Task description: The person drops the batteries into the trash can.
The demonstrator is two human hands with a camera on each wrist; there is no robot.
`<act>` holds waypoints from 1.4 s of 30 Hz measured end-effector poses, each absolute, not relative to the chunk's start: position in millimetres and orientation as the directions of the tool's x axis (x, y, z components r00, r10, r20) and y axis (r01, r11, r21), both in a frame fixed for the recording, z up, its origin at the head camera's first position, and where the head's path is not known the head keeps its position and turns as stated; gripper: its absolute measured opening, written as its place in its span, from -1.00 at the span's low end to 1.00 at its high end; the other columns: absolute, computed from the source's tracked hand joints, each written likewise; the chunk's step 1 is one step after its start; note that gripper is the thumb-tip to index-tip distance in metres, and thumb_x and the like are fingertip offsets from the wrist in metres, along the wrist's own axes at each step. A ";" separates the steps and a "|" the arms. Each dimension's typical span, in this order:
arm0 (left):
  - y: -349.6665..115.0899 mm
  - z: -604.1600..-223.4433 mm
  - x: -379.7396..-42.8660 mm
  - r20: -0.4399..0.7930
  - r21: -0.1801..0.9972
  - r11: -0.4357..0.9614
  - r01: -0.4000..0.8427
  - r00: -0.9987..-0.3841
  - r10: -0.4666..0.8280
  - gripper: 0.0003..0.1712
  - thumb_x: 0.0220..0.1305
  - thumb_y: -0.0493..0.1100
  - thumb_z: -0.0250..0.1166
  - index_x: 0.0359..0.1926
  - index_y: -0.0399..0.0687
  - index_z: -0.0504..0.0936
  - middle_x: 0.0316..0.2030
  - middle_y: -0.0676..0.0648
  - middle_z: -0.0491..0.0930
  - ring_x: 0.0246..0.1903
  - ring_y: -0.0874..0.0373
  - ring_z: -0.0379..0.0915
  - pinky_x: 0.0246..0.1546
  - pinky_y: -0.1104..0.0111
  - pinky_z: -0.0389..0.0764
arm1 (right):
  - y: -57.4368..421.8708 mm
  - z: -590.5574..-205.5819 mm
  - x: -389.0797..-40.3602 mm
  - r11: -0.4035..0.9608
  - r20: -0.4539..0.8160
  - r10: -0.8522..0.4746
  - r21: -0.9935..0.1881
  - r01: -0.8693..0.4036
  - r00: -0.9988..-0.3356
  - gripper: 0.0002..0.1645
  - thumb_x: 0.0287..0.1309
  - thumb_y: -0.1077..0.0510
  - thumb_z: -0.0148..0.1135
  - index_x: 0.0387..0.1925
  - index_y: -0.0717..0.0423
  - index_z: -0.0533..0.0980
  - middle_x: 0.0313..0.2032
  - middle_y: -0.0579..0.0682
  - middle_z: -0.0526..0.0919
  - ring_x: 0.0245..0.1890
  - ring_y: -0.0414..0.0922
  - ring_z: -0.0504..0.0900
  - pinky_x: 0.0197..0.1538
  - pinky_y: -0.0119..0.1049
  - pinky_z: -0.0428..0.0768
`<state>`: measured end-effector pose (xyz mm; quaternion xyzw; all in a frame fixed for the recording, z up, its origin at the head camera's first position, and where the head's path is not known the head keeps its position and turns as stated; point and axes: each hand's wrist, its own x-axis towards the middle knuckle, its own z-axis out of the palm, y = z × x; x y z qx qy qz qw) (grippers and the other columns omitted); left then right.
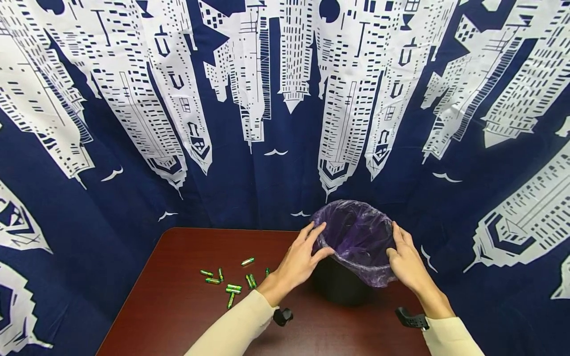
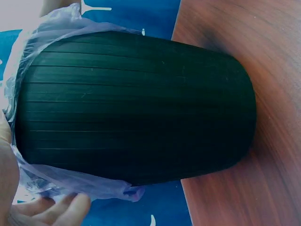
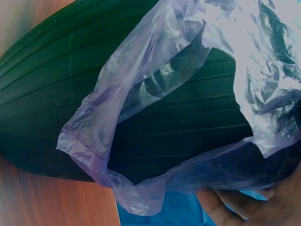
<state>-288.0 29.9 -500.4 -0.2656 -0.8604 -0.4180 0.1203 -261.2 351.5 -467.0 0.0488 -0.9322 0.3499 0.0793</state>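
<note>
Batteries [image 1: 233, 287] on the table [image 1: 178, 316], then left hand [image 1: 296, 262], fingers spread, at the rim of a black bin [image 1: 343, 287] lined with a purple bag [image 1: 378, 277], probably light, soft, slippery and easily torn, best held by its folded edge, then right hand [image 1: 407, 262] at the opposite side, pinching or not impossible to tell.
</note>
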 end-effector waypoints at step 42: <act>-85.6 -528.3 -279.1 0.341 0.807 0.350 0.476 -0.859 0.383 0.32 0.45 -0.12 0.64 0.95 0.09 -0.03 0.70 -0.21 0.51 0.50 -0.22 0.71 0.48 -0.09 0.72 | 247.8 -467.4 -227.7 0.800 0.203 -0.114 -0.562 -0.211 -0.973 0.24 0.77 -0.16 0.20 0.88 0.38 -0.31 0.76 0.48 0.05 0.53 0.55 0.58 0.50 0.52 0.58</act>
